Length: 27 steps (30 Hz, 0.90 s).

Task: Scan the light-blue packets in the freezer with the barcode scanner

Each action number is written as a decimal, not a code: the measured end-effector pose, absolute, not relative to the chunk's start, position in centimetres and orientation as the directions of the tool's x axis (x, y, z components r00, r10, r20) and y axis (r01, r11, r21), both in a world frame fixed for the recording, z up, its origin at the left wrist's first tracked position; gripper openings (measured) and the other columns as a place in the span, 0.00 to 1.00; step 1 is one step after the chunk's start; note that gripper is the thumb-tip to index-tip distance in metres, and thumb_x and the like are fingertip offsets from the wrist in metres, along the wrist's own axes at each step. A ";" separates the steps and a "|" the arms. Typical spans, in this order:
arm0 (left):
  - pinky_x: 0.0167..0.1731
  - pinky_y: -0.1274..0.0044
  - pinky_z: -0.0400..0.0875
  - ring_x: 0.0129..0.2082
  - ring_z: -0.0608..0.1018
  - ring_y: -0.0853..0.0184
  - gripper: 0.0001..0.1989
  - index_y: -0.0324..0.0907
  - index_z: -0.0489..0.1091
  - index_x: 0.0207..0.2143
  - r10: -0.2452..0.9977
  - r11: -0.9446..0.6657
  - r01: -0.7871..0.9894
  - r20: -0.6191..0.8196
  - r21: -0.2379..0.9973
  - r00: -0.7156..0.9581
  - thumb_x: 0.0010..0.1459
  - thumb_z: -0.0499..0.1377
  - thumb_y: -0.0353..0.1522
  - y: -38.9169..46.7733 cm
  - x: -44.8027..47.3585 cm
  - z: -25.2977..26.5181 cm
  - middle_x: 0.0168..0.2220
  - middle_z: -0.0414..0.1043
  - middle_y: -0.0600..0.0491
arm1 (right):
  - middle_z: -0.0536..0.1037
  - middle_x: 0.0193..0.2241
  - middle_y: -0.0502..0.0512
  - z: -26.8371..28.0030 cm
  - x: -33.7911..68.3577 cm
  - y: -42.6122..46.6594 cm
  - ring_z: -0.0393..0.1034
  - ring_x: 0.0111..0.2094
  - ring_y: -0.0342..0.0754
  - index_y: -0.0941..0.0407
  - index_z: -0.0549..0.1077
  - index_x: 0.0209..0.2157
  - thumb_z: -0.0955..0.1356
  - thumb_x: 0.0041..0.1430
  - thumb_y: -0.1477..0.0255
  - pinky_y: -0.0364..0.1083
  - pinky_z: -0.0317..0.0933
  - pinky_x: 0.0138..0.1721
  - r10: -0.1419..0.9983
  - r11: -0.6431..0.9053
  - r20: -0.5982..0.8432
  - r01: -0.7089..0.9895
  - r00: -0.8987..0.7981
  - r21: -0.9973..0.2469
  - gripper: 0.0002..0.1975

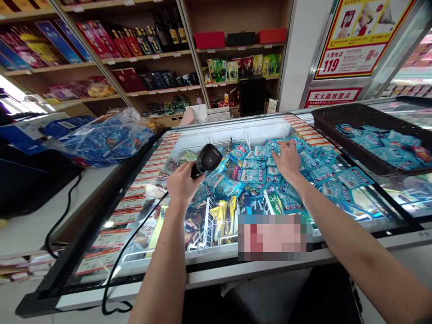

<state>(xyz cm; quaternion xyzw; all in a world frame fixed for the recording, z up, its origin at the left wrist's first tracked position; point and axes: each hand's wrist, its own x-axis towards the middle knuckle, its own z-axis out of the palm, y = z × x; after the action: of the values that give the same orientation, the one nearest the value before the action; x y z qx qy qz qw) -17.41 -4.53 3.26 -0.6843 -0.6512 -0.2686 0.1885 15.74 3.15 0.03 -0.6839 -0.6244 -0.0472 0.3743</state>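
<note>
My left hand [181, 184] is wrapped round a black handheld barcode scanner [208, 158], whose head points away over the freezer. Its black cord [126, 245] trails down to the lower left. My right hand [288, 158] lies on a spread of blue snack packets [254, 163], thumb and fingers apart, fingertips touching the packets. Some packets are laid in rough rows with barcodes up; others overlap loosely to the right. They rest on the glass top [162, 180] of a chest freezer. Under the glass are wire baskets with ice creams in yellow wrappers [224, 216].
At right a dark brown basket [357, 153] holds more blue packets. A clear plastic bag [111, 139] full of blue packets sits at left. Orange-striped price labels [133, 204] line the glass. Shelves [162, 56] with bottles and boxes stand behind. A blurred patch covers the near edge.
</note>
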 end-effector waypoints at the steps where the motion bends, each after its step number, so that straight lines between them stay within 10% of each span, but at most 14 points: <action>1: 0.29 0.76 0.60 0.38 0.76 0.61 0.17 0.46 0.71 0.43 0.793 -0.057 0.994 0.609 0.094 -0.012 0.52 0.57 0.42 -4.6 -18.0 2.9 0.39 0.75 0.52 | 0.65 0.49 0.66 0.2 15.5 3.0 0.63 0.46 0.58 0.58 0.68 0.49 0.64 0.56 0.67 0.53 0.61 0.43 0.812 0.088 0.556 0.904 0.179 -0.418 0.20; 12: 0.27 0.75 0.60 0.38 0.76 0.60 0.18 0.46 0.70 0.43 0.806 0.049 0.995 0.585 0.089 -0.091 0.52 0.56 0.43 -4.6 -20.4 1.1 0.39 0.75 0.50 | 0.70 0.52 0.55 1.1 8.3 -0.3 0.61 0.53 0.51 0.53 0.67 0.54 0.58 0.63 0.73 0.54 0.56 0.55 0.640 0.764 0.404 0.594 -0.653 -0.251 0.19; 20: 0.28 0.75 0.60 0.35 0.76 0.60 0.18 0.45 0.70 0.43 0.784 0.081 0.986 0.601 0.148 -0.154 0.52 0.56 0.42 -4.8 -20.6 1.4 0.38 0.75 0.50 | 0.64 0.58 0.51 0.2 4.9 0.0 0.52 0.60 0.51 0.49 0.63 0.57 0.60 0.63 0.73 0.56 0.51 0.58 0.459 0.889 0.281 0.432 -0.843 -0.154 0.21; 27: 0.28 0.75 0.61 0.37 0.76 0.60 0.18 0.45 0.70 0.44 0.776 0.053 0.983 0.612 0.174 -0.150 0.52 0.56 0.42 -4.9 -20.6 1.4 0.39 0.75 0.50 | 0.75 0.44 0.53 1.3 5.8 -1.5 0.63 0.49 0.50 0.51 0.74 0.44 0.59 0.65 0.65 0.53 0.55 0.51 0.488 0.873 0.246 0.465 -0.837 -0.151 0.15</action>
<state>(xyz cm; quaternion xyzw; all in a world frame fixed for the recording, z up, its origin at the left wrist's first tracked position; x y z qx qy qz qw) -20.60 -4.92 1.42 -0.6263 -0.7024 -0.2854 0.1815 5.79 -1.46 1.27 -0.2488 -0.9575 0.0425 0.1396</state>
